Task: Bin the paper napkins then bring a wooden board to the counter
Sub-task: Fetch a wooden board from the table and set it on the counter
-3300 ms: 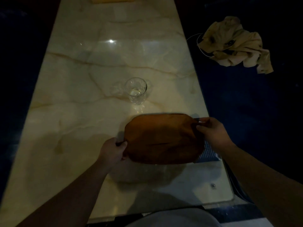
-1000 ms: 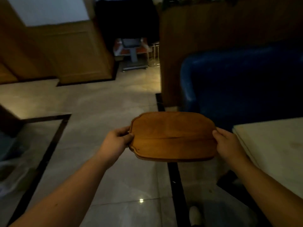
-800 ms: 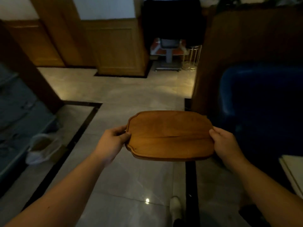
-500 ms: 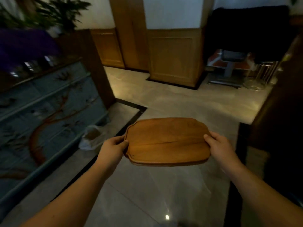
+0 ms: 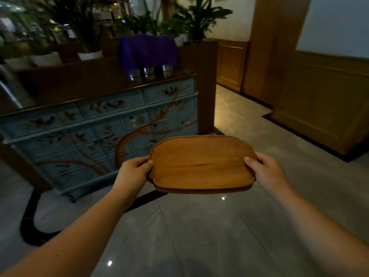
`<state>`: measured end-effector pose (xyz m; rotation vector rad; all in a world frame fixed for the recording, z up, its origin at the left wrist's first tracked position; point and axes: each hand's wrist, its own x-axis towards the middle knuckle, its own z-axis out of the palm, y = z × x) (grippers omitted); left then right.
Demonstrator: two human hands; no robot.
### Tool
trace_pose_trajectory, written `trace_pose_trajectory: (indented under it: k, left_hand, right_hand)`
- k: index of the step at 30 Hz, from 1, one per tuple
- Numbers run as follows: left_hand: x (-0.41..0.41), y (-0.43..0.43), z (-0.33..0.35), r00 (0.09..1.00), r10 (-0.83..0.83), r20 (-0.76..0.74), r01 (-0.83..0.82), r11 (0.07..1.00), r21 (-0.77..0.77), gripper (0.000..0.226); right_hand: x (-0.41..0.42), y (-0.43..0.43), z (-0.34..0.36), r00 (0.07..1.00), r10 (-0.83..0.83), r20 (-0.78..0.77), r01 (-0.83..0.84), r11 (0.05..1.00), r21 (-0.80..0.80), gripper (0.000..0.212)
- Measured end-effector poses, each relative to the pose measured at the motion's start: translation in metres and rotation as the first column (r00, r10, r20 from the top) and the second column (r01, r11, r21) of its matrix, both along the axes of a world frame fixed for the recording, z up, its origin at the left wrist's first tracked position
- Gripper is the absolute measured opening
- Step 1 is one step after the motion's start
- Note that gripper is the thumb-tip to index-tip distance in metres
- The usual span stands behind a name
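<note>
A person carries a wooden board point(image 5: 202, 163) flat above a grey tiled floor point(image 5: 199, 232), left hand point(image 5: 133, 172) clamped on its 9 o'clock edge, right hand point(image 5: 266, 171) on its 3 o'clock edge, fingers beneath hidden. At 10 o'clock, a painted blue cabinet point(image 5: 103, 136); plants point(image 5: 139, 19) behind it are blurred.

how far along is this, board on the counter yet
Not yet. In hand: the wooden board is carried level over the floor, left hand and right hand gripping its ends. Left: setting it down, perhaps on the dark-topped painted cabinet ahead to the left. No napkins or bin are in view, so that step can't be checked.
</note>
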<state>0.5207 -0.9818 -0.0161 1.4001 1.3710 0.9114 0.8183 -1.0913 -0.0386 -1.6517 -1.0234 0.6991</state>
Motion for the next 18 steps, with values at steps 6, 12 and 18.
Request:
trace_pose_trajectory:
  k: [6,12,18]
  left_hand:
    - [-0.045,0.083,0.000,0.989,0.145,-0.028,-0.145,0.989,0.000,0.030]
    - [-0.084,0.192,0.014,0.978,0.209,0.012,-0.209,0.977,0.041,0.018]
    - [-0.130,0.298,0.037,0.970,0.241,0.032,-0.242,0.970,0.037,0.014]
  right_hand:
    - [-0.028,0.123,-0.001,0.992,0.123,0.040,-0.123,0.992,-0.008,0.026]
    - [-0.069,0.259,0.005,0.990,0.138,-0.010,-0.138,0.990,0.015,0.024]
    - [-0.120,0.387,0.023,0.984,0.169,-0.050,-0.169,0.986,0.008,0.021]
